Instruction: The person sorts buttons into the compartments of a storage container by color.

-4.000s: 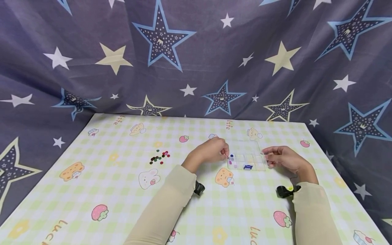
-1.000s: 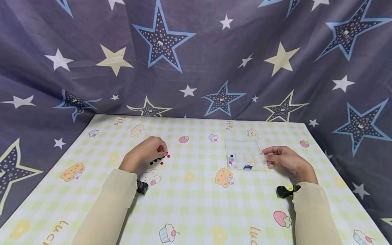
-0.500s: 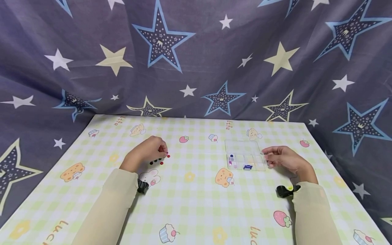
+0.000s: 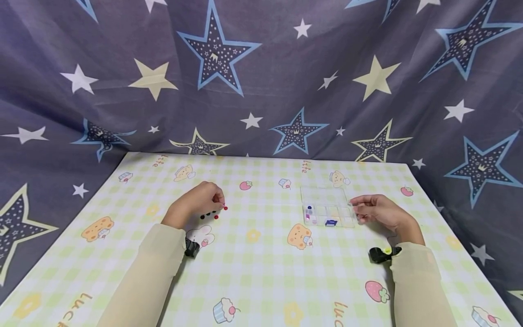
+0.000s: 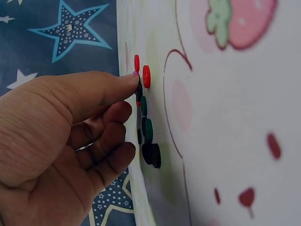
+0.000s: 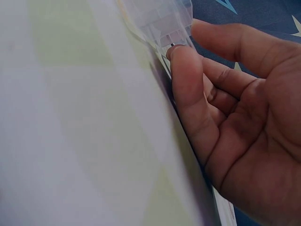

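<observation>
1. Since 4.0 s ago, the left hand (image 4: 196,200) has gone from the box's left edge to the discs left of the frame's centre; the right hand (image 4: 380,211) and clear box (image 4: 339,211) have kept their places.
2. Small, flat and round, the discs lie on the patterned tablecloth (image 4: 253,272), partly hidden by the left hand. Beside its thumb, the left wrist view shows a red disc (image 5: 146,76), with a green disc (image 5: 149,130) and a black disc (image 5: 156,156) lower down.
3. Left thumb extended, other fingers curled; a magenta speck shows at the thumb tip, but I cannot tell whether it is pinched.
4. Right of centre, the right hand holds the box's right end between its digits.
5. Divided into compartments, the box stands with its lid (image 4: 324,195) open towards the back. Its left compartments hold a dark blue bead (image 4: 309,207) and a few pinkish pieces.
</observation>
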Tool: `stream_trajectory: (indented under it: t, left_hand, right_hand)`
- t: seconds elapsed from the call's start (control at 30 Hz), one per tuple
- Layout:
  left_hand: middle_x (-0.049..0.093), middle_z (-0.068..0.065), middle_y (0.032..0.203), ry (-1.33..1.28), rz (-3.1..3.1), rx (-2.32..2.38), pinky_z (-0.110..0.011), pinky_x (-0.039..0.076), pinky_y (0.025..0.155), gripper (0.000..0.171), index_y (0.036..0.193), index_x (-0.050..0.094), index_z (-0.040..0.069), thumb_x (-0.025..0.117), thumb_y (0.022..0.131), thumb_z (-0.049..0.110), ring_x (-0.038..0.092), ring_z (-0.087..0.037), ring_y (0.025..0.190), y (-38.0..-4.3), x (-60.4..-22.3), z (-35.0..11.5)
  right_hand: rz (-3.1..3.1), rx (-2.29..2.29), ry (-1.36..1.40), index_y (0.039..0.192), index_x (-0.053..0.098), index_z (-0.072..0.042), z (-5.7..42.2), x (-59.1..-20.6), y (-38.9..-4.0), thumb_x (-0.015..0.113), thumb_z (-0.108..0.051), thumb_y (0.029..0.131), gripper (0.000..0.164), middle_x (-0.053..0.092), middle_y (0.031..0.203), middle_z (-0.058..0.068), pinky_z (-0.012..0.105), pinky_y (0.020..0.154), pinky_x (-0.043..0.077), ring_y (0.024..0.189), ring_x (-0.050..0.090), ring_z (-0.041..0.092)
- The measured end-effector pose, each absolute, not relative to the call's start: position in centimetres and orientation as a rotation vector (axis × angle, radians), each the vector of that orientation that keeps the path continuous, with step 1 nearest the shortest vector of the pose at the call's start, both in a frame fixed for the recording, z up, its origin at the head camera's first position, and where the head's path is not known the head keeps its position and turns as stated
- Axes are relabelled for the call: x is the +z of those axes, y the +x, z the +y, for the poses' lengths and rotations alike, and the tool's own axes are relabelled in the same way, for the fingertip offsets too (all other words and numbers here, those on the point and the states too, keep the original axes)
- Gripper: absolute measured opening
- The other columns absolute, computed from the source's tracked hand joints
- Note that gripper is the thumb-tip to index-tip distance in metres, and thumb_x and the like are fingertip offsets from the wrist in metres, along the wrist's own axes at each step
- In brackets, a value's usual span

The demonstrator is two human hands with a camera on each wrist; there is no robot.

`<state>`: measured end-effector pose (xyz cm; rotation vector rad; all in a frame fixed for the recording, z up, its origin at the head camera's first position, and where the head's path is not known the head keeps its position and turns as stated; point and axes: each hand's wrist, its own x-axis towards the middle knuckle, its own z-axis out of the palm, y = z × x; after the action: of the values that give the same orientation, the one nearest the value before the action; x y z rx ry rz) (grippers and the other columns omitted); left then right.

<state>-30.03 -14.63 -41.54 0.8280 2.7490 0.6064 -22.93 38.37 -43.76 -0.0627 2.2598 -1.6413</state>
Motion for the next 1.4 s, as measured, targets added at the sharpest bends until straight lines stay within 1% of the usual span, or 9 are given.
stream_trajectory:
  t: [0.23, 0.43, 0.77, 0.97, 1.23, 1.4]
  left_hand:
    - [0.064, 0.001, 0.080, 0.822, 2.739, 0.593, -0.032, 0.048, 0.066, 0.011, 0.084, 0.069, 0.012, 0.071, 0.094, 0.009, 0.054, -0.014, 0.067, -30.1, -41.5, -14.7]
    - [0.061, 0.001, 0.079, 0.815, 2.724, 0.598, -0.032, 0.046, 0.067, 0.010, 0.086, 0.067, 0.011, 0.070, 0.096, 0.009, 0.052, -0.014, 0.068, -29.7, -41.4, -14.7]
    - [0.059, 0.000, 0.078, 0.882, 2.741, 0.625, -0.034, 0.045, 0.070, 0.011, 0.087, 0.067, 0.010, 0.065, 0.097, 0.007, 0.051, -0.015, 0.068, -29.7, -41.2, -14.9]
    - [0.060, -0.001, 0.081, 0.932, 2.753, 0.679, -0.035, 0.045, 0.072, 0.011, 0.089, 0.067, 0.009, 0.062, 0.099, 0.007, 0.051, -0.017, 0.072, -30.2, -40.8, -14.5]
    - [0.062, -0.002, 0.089, 0.942, 2.741, 0.702, -0.036, 0.046, 0.074, 0.009, 0.100, 0.068, 0.006, 0.061, 0.102, 0.012, 0.052, -0.017, 0.077, -30.4, -40.5, -12.9]
    - [0.061, -0.002, 0.091, 0.967, 2.757, 0.705, -0.037, 0.045, 0.077, 0.009, 0.098, 0.067, 0.008, 0.063, 0.102, 0.014, 0.052, -0.019, 0.083, -30.4, -40.2, -11.6]
  right_hand:
    - [2.263, -1.639, -0.060, 0.139, 0.046, 0.017, 38.3, -43.6, -23.0, 0.064, -0.007, 0.100, 0.049, 0.066, 0.094, 0.008, 0.030, 0.072, 0.058, 0.077, 0.062, 0.016]
    - [2.269, -1.629, -0.070, 0.139, 0.046, 0.017, 38.3, -43.7, -23.1, 0.064, -0.008, 0.100, 0.049, 0.067, 0.093, 0.008, 0.031, 0.072, 0.058, 0.077, 0.063, 0.017]
    - [2.267, -1.627, -0.066, 0.139, 0.046, 0.016, 38.1, -43.7, -22.9, 0.064, -0.008, 0.100, 0.050, 0.067, 0.092, 0.008, 0.031, 0.071, 0.058, 0.077, 0.063, 0.017]
    - [2.274, -1.624, -0.063, 0.139, 0.046, 0.016, 38.2, -43.8, -23.0, 0.063, -0.008, 0.100, 0.049, 0.067, 0.095, 0.008, 0.032, 0.072, 0.059, 0.078, 0.063, 0.017]
    - [2.274, -1.625, -0.073, 0.141, 0.045, 0.016, 38.4, -44.0, -23.1, 0.063, -0.008, 0.100, 0.050, 0.067, 0.098, 0.009, 0.033, 0.073, 0.059, 0.079, 0.063, 0.018]
    - [2.275, -1.624, -0.079, 0.140, 0.046, 0.016, 38.5, -44.1, -23.1, 0.064, -0.008, 0.100, 0.050, 0.068, 0.096, 0.009, 0.033, 0.073, 0.059, 0.078, 0.064, 0.018]
